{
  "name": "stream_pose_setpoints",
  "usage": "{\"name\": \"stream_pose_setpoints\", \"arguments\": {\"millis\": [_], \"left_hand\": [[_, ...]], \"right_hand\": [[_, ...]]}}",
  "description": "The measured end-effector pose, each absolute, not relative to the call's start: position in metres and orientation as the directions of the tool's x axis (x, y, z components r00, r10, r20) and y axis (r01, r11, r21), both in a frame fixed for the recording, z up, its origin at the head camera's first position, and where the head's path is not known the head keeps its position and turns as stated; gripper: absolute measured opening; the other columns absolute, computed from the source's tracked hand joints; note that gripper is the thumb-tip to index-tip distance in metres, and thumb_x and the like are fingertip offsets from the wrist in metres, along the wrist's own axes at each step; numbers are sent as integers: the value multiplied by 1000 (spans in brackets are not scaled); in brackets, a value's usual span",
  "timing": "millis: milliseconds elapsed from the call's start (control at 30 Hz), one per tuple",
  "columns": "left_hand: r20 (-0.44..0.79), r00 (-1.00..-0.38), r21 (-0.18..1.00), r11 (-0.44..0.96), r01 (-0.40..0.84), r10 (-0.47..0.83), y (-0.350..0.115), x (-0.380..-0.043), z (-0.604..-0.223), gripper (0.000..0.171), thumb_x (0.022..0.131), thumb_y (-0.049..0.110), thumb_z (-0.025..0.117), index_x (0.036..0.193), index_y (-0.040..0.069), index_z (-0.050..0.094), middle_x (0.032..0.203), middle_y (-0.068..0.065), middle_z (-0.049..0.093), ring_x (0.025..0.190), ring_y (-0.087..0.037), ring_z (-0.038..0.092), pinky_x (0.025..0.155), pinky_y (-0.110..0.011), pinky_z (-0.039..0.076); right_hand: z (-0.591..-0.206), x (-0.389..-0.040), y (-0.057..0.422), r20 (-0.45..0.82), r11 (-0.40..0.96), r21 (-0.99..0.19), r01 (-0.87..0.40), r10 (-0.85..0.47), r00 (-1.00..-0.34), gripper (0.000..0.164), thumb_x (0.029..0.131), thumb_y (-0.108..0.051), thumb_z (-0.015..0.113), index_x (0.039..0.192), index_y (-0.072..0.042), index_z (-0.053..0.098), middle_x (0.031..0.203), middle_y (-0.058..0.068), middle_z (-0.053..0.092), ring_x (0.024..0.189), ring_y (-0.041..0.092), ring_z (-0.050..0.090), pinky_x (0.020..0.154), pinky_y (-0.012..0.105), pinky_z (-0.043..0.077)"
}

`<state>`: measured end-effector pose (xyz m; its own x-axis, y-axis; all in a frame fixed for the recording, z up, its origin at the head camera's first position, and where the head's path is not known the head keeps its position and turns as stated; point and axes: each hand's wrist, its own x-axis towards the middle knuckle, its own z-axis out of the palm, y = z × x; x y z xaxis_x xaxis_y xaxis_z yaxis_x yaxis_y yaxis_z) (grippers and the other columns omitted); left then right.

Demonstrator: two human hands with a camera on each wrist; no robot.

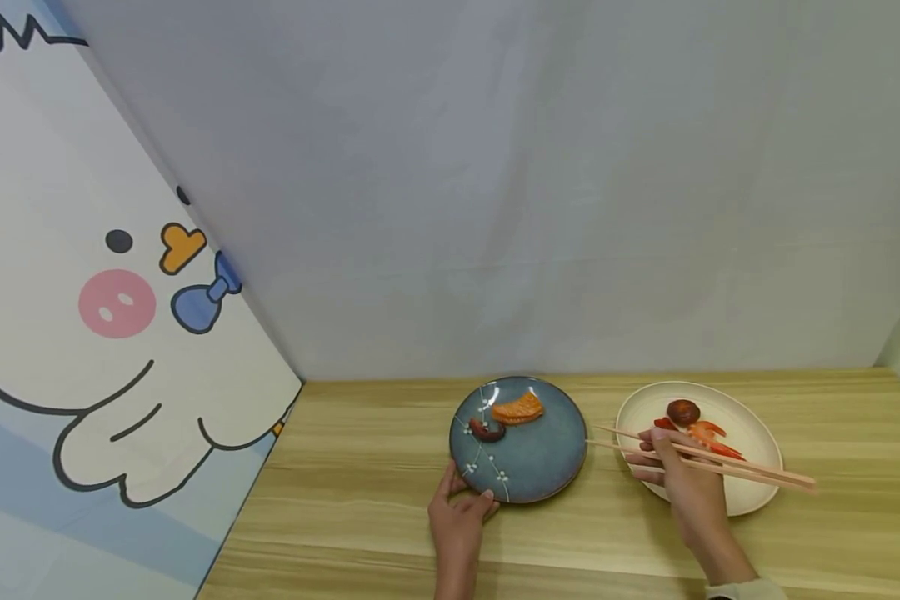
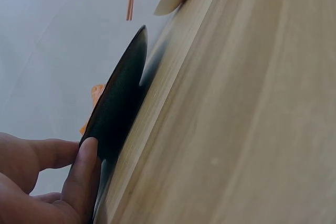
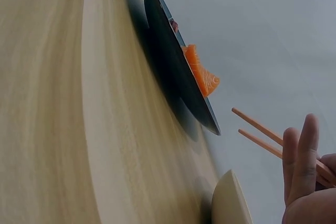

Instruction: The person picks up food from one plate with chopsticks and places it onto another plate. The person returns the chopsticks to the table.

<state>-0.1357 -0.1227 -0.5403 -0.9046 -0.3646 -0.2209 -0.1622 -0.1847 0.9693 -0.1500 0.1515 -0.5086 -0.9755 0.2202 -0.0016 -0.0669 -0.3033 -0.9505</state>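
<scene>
My left hand (image 1: 461, 514) grips the near left rim of a blue plate (image 1: 540, 471) painted with white blossoms, thumb and fingers on its edge. On that plate lie an orange salmon piece (image 1: 518, 408) with pale lines and a dark reddish-brown piece (image 1: 487, 430). My right hand (image 1: 686, 483) holds a pair of wooden chopsticks (image 1: 765, 473) above a cream plate (image 1: 753, 496). Their tips point left, apart, with nothing between them, close to the blue plate's right rim. A round brown piece like a mushroom cap (image 1: 683, 412) and orange-red pieces (image 1: 708, 433) sit on the cream plate, partly covered by the hand.
Both plates stand on a wood-grain table (image 1: 330, 500). Behind it hangs a pale grey cloth (image 1: 495, 183). A panel with a cartoon figure (image 1: 60, 208) rises along the left side.
</scene>
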Motion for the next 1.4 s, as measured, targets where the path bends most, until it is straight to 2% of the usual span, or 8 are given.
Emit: {"name": "stream_pose_setpoints", "arguments": {"millis": [200, 367, 600, 833, 967, 1200, 1400], "left_hand": [[-228, -903, 968, -182, -172, -363, -123, -137, -541, 87, 82, -23, 72, 159, -12, 32, 125, -25, 46, 72, -11, 63, 72, -25, 68], [-225, -904, 968, -184, -167, -363, -122, -137, -540, 87, 82, -23, 71, 159, -12, 32, 124, -25, 46, 72, -11, 63, 71, -25, 67], [-213, -908, 970, -187, -153, -361, -122, -136, -536, 87, 82, -24, 71, 159, -13, 32, 123, -25, 46, 73, -11, 62, 71, -25, 67], [-208, -907, 973, -176, -152, -365, -122, -136, -536, 87, 82, -24, 72, 158, -14, 32, 121, -26, 46, 73, -12, 63, 70, -25, 67], [-210, -907, 973, -173, -156, -366, -122, -136, -537, 87, 82, -24, 72, 158, -14, 31, 121, -25, 46, 73, -12, 63, 70, -25, 67], [-206, -907, 973, -179, -148, -366, -122, -134, -537, 86, 82, -24, 71, 158, -14, 32, 120, -25, 45, 73, -12, 63, 70, -25, 67], [-195, -910, 975, -172, -140, -365, -121, -133, -535, 86, 83, -24, 70, 158, -15, 31, 119, -26, 45, 74, -13, 63, 70, -25, 67]], "right_hand": [[-509, -155, 144, -54, -329, -944, -24, 225, -973, 27, 110, -14, 55, 94, -20, 76, 92, -5, 74, 79, 8, 77, 68, 24, 67], [-509, -158, 139, -39, -338, -940, -40, 226, -973, 24, 110, -17, 57, 97, -15, 77, 94, -3, 75, 80, 9, 77, 70, 25, 68], [-508, -161, 134, -33, -317, -948, -40, 221, -975, 24, 110, -16, 56, 97, -18, 77, 95, -3, 75, 80, 10, 77, 72, 27, 68], [-509, -167, 131, -37, -304, -952, -30, 213, -976, 25, 111, -14, 54, 99, -13, 76, 93, -4, 73, 77, 10, 76, 69, 26, 68], [-509, -170, 128, -61, -282, -959, -4, 223, -973, 25, 111, -13, 54, 98, -15, 76, 92, -5, 73, 77, 10, 76, 70, 27, 68], [-508, -174, 122, -59, -276, -961, -6, 228, -972, 21, 111, -12, 54, 103, -9, 73, 98, -5, 76, 78, 11, 77, 71, 28, 69], [-507, -178, 119, -63, -277, -961, -1, 223, -973, 21, 111, -12, 55, 104, -7, 74, 96, -4, 75, 79, 11, 77, 71, 26, 68]]}}
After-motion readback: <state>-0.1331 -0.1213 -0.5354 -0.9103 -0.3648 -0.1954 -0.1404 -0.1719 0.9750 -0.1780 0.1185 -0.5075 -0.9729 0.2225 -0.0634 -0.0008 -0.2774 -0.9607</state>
